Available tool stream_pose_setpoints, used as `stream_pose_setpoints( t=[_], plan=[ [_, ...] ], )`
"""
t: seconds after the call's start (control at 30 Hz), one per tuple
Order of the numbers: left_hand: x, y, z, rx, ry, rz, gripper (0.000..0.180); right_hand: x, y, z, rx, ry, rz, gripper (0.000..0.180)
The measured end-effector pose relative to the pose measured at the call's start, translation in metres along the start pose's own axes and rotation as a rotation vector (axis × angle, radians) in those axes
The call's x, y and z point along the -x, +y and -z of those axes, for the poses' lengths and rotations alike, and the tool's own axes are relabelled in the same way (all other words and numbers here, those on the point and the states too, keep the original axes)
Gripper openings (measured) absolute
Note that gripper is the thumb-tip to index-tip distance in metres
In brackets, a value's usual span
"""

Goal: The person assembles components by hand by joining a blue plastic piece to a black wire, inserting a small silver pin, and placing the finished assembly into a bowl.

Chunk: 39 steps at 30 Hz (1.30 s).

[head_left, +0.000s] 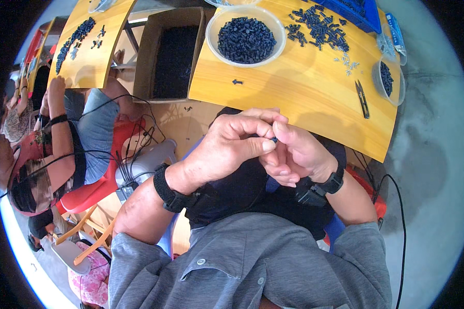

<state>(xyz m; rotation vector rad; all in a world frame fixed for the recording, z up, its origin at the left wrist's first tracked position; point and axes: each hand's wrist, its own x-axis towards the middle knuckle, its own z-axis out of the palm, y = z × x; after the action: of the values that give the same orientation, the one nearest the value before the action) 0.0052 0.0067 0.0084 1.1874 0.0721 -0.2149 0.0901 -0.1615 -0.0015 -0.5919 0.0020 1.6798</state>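
Observation:
My left hand (232, 141) and my right hand (296, 152) meet in front of my chest, just below the edge of the yellow wooden table (294, 87). Between their fingertips they pinch a small dark plastic part (274, 139), mostly hidden by the fingers. Both wrists wear black bands. A clear round bowl (246, 36) full of small dark parts stands on the table above my hands. More dark parts (317, 26) lie loose to its right, and a single dark part (236, 81) lies alone nearer me.
Small black snips (362, 98) lie at the table's right, beside a small clear cup (388, 80) of dark parts. A blue tray (358, 10) sits at the far edge. A cardboard box (172, 54) stands left of the table. Another person (62, 149) sits at my left at a second yellow table (90, 46).

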Motion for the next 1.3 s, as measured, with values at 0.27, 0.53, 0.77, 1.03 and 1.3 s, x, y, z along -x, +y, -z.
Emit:
stream_pose_setpoints(
  t=[0.27, 0.53, 0.77, 1.03, 1.3],
  plan=[
    [-0.002, 0.005, 0.004, 0.028, -0.055, -0.006, 0.017, -0.007, 0.009, -0.006, -0.01, 0.014, -0.027, 0.054],
    [0.001, 0.0, 0.007, 0.174, 0.046, 0.2, 0.014, -0.012, 0.012, -0.002, -0.097, 0.038, 0.104, 0.059],
    [-0.001, -0.01, 0.006, -0.253, 0.232, -0.115, 0.012, 0.001, -0.006, -0.013, 0.638, 0.594, 0.601, 0.023],
    [0.0, -0.008, 0.006, -0.327, 0.222, -0.031, 0.01, -0.001, -0.007, -0.016, 0.936, 0.572, 0.655, 0.011],
    [0.0, -0.002, 0.002, -0.181, 0.209, 0.078, 0.008, 0.002, -0.007, -0.015, 0.846, 0.541, 0.624, 0.011]
  ],
)
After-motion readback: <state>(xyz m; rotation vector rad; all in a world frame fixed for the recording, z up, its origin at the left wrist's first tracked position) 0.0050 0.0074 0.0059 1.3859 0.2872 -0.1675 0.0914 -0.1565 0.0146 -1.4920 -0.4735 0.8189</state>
